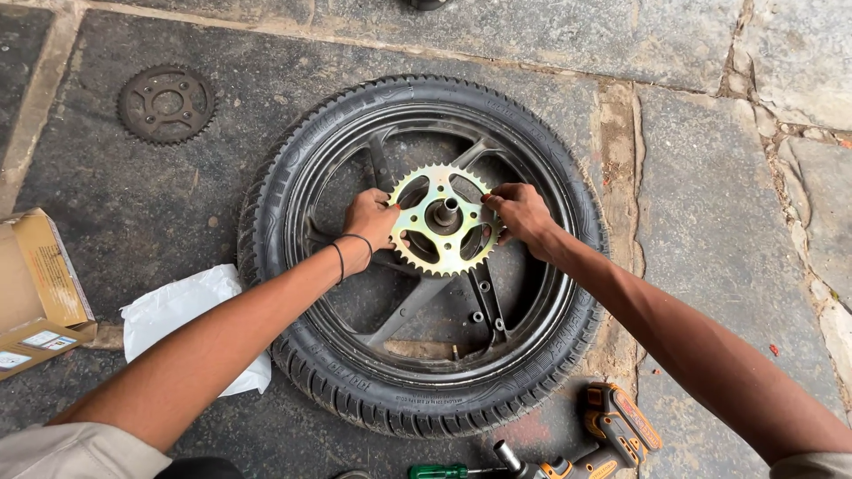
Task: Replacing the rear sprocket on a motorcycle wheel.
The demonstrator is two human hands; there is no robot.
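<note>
Hands, left hand [371,218] and right hand [522,213], grasp gold sprocket [442,219] on wheel [355,372]; tan labelled carton [40,293] beside white bag [182,310], far left.

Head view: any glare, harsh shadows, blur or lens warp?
Head view: light is soft and even, with no hard shadows; the gold sprocket shines mildly but is not blown out; both hands, left and right, and the tyre tread are sharp; forearms stretch toward the lower corners, a wide-angle effect.
</note>
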